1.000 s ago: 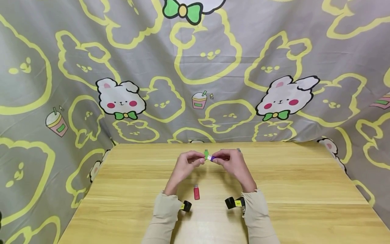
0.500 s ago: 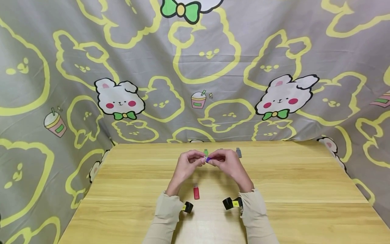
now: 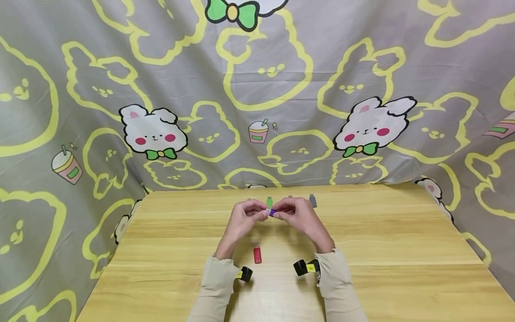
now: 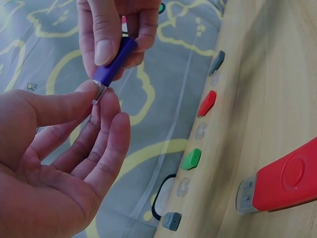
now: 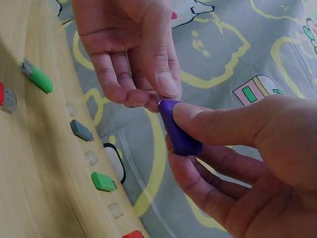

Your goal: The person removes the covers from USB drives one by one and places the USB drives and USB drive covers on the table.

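Note:
Both hands meet above the far half of the table. My right hand [image 3: 297,215] pinches the body of a purple USB flash drive [image 5: 179,133] between thumb and fingers. The left hand [image 3: 244,217] pinches the drive's clear end [image 4: 99,92] between thumb and forefinger, while its other fingers lie loosely bent. In the left wrist view, the purple body [image 4: 117,60] slants up from that end into the right hand. Fingertips hide part of the clear end. On the table, nearer than the hands, lies a red USB flash drive [image 3: 258,255] with a see-through end.
Along the wooden table's [image 3: 382,250] far edge stand several coloured pieces, including a green one [image 4: 191,159], a red one [image 4: 207,103] and a grey one [image 3: 313,201]. Small clear pieces [image 5: 90,158] sit between them. A green drive [image 5: 37,77] lies nearby. Behind hangs a patterned curtain [image 3: 297,112].
The right hand has moved left and the hands have come closer together, so less of the drive's clear end shows between them. Both hands keep their hold.

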{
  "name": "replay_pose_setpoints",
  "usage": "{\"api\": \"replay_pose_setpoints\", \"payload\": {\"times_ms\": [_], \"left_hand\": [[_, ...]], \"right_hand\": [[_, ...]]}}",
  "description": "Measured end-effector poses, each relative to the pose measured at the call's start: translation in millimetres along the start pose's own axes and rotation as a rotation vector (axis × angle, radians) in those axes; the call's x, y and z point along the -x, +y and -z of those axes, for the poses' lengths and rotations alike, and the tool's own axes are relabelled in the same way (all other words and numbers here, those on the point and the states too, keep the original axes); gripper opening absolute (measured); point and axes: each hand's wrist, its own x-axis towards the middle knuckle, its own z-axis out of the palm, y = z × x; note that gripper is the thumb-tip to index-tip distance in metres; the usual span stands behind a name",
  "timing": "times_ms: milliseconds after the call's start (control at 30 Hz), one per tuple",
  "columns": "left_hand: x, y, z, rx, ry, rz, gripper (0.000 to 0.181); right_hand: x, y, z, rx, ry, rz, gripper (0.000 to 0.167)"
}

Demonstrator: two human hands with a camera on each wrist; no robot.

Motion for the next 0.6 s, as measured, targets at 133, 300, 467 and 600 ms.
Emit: {"api": "replay_pose_setpoints", "payload": {"times_ms": [133, 300, 467, 600], "left_hand": [[1.5, 1.6, 2.0, 0.005, 0.007, 0.019, 0.01], [2.7, 4.6, 6.5, -0.015, 0.023, 0.01, 0.011], [6.4, 8.7, 27.2, -0.028, 0.146, -0.005, 0.012], [7.0, 9.3, 41.0, -0.017, 0.158, 0.012, 0.012]], "right_hand": [[0.8, -0.2, -0.3, -0.011, -0.005, 0.011, 0.009], [2.1, 0.2, 3.8, -0.015, -0.026, 0.004, 0.01], [8.7, 7.6, 22.4, 0.007, 0.007, -0.096, 0.011], [12.9, 12.8, 35.6, -0.019, -0.003, -0.141, 0.015]]}}
